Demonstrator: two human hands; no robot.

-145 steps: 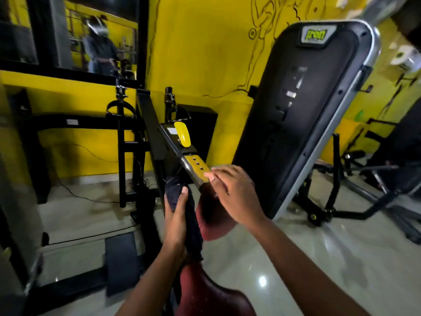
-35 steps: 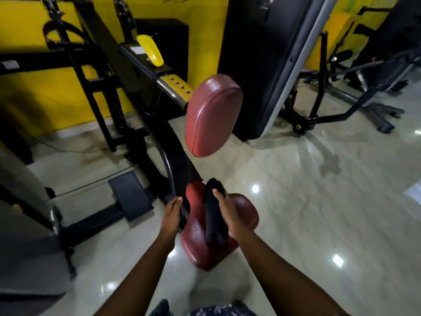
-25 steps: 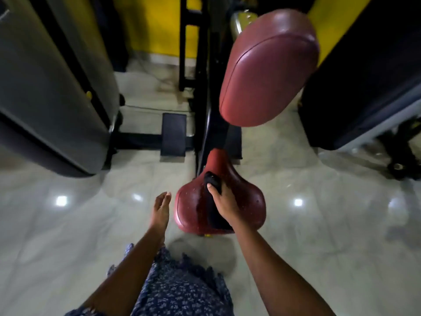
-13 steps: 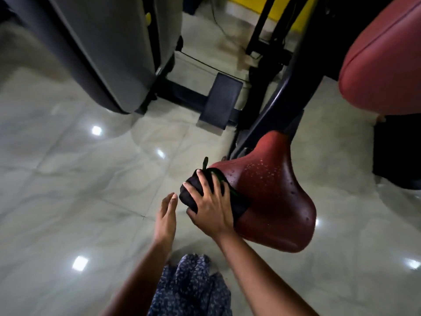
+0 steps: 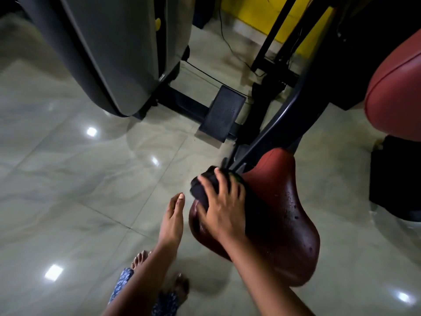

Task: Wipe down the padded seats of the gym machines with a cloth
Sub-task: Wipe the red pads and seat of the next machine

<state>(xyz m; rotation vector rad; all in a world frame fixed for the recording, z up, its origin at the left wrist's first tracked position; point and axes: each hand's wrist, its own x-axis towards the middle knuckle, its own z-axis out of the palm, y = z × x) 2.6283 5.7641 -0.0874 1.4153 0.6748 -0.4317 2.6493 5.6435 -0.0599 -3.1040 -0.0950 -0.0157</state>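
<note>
The red seat [image 5: 280,215], low on its black post, is mid-wipe: the right hand [image 5: 222,208] spreads its fingers over a dark cloth [image 5: 200,190] at its left edge, the left hand [image 5: 172,221] hangs loose and empty beside, and droplets on the right likely need 1 sweep next.

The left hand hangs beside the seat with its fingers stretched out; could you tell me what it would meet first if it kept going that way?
Probably nothing soon: the left hand points over bare floor toward the black footplate, though depth is unclear.
</note>
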